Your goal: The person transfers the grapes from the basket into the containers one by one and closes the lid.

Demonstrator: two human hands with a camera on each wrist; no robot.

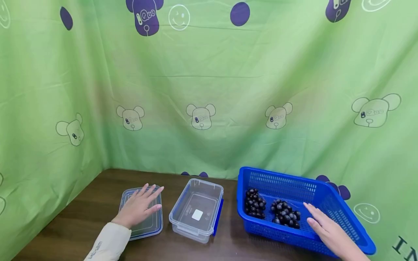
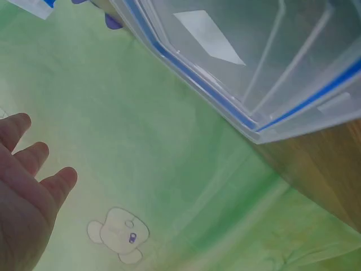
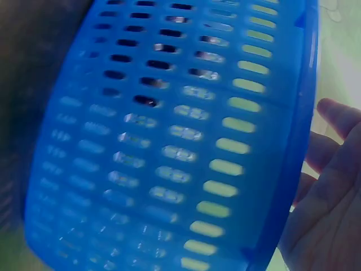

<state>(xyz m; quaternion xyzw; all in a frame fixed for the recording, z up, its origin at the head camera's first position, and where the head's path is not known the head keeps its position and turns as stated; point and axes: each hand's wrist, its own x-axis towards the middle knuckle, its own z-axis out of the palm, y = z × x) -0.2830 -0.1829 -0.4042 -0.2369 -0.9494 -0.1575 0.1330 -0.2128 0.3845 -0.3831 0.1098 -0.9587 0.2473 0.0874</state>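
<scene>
With fingers spread and straight, my left hand is over a flat clear lid with a blue seal, at the left of the table; whether it touches the lid I cannot tell. In the left wrist view that hand shows empty. Straight fingers extend from my right hand over the near right side of a blue perforated basket, holding nothing. The right wrist view shows the hand beside the basket's rim. Two bunches of dark grapes lie inside the basket, toward its left.
Between the lid and the basket stands an uncovered clear plastic box, with a white label inside and a blue latch flap hanging at its right side. The brown wooden table ends at a green printed curtain behind and at left.
</scene>
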